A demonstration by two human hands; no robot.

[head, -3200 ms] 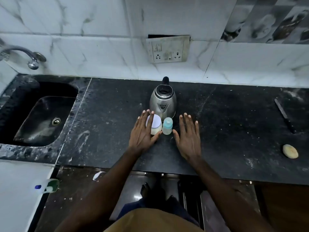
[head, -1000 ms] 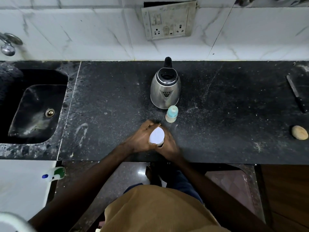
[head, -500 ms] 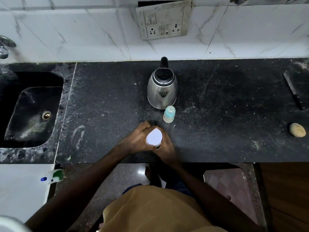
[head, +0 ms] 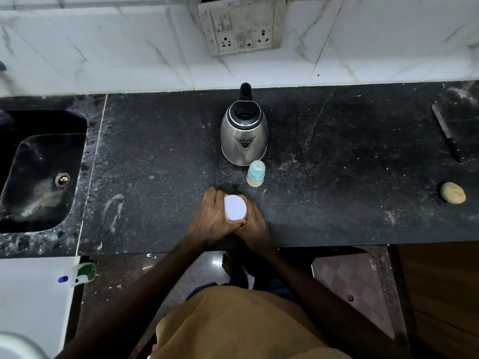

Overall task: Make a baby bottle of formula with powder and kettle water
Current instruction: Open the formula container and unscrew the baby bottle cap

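powder tub (head: 235, 207) with a flat round white lid sits right between both hands, close to the front edge of the black speckled stone tabletop (head: 155, 151). left grip (head: 212, 216) is curled round the lid end and right grip (head: 255, 224) wraps the body from the other side, so both are clamped on the tub. lid is on, so no idea what's inside.

just past the grips and a bit to the right stands the baby bottle (head: 255, 174), small, see-through plastic with a pale blue-green cap. lower part looks yellowish, can't tell if that's contents or just the plastic. touching or nearly touching it on the far side is the kettle (head: 243, 137), rounded shiny steel with a black top and handle, spout pointing back toward the grips.

way off to the right of the grips there's a smooth beige lump (head: 453, 193) and a dark knife (head: 445, 136) lying flat. far to the left is a black stone sink (head: 39, 172) with a metal drain. the wall behind the kettle is white marble-look tile with a grubby socket plate (head: 241, 24).
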